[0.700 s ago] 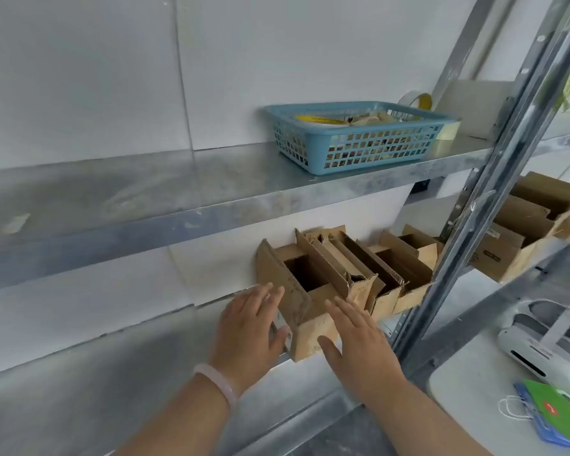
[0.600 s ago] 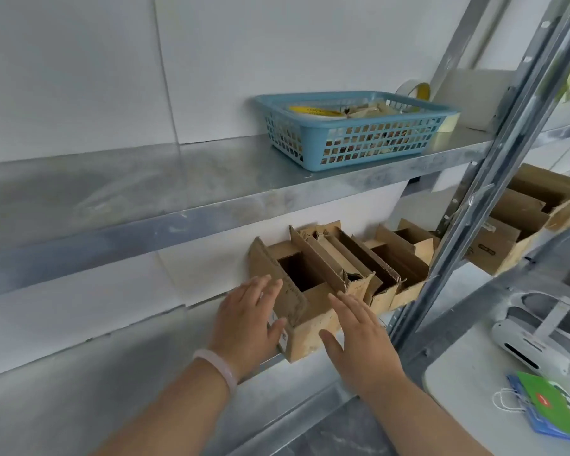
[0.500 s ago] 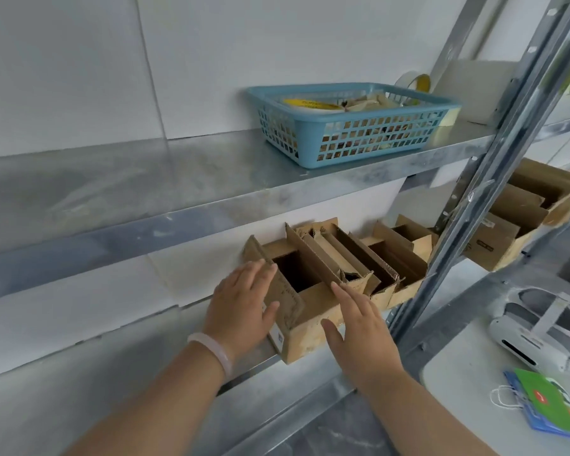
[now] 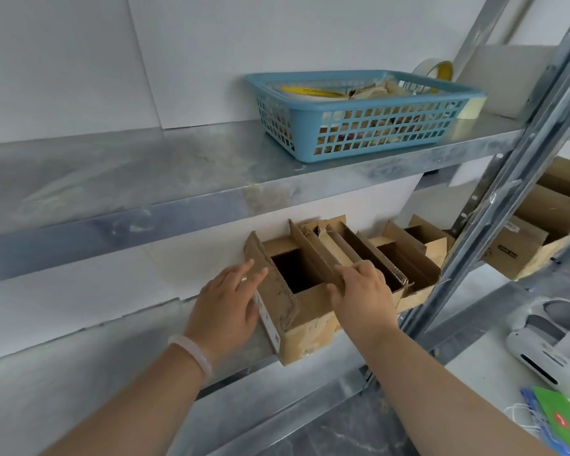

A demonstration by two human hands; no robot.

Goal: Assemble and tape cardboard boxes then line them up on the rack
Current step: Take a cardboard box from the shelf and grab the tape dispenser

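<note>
Head view: two hands hold an open box on the rack.
The left hand lies flat with its fingers straight and close together, and it presses on the left flap of the box. The right hand bends its fingers over the top edge of the right flap, with the thumb on the front, so it pinches that flap. I think one hand sits on each side to stop the box from twisting when it is nudged. The box sits on the lower shelf with its open top up. It touches the row of boxes on its right. Its front corner pokes out past the shelf edge, so I think it needs a push back to stand in line. A hard push could bend the flaps.
</note>
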